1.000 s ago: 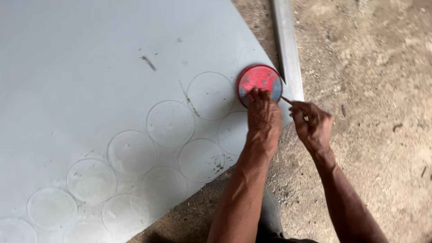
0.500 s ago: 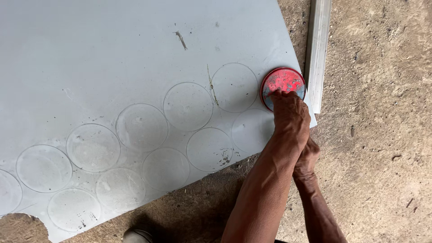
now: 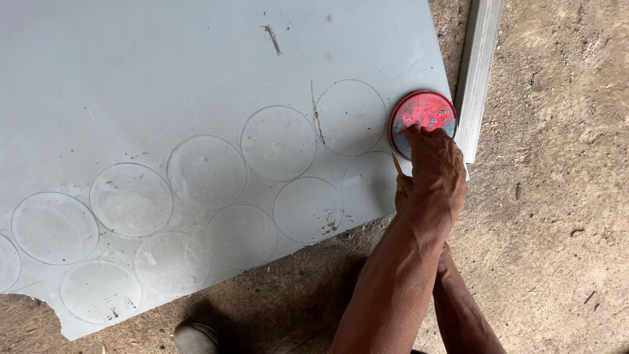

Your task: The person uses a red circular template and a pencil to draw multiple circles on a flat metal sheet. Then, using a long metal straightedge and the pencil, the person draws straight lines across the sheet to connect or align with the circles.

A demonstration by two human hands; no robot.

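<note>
Near the right edge of the grey metal sheet (image 3: 164, 72), a round red lid (image 3: 422, 121) with worn, patchy paint lies flat, its rim close to the sheet's border. The left hand (image 3: 434, 174) rests on top of it, fingers spread and pressing down on the lid's lower half, so it pins the lid rather than grips it. Beneath that forearm the right hand (image 3: 404, 185) is almost wholly hidden; a thin pencil-like stick (image 3: 396, 163) pokes out just left of the lid's rim, apparently held by it, though how the fingers close cannot be seen.

Judging by the sheet, much of the marking looks done: about a dozen traced circles (image 3: 278, 143) of roughly the lid's size run in two staggered rows from the lower left corner up to the lid, several touching. The lid sits at the end of the upper row. Whether its outline is complete cannot be told, since the hand covers part of the rim. The upper half of the sheet is unmarked.

The sheet lies directly on a bare dirt floor (image 3: 557, 216). A pale metal bar (image 3: 478, 72) lies along its right edge, and a shoe tip (image 3: 195, 337) shows below its lower edge.
</note>
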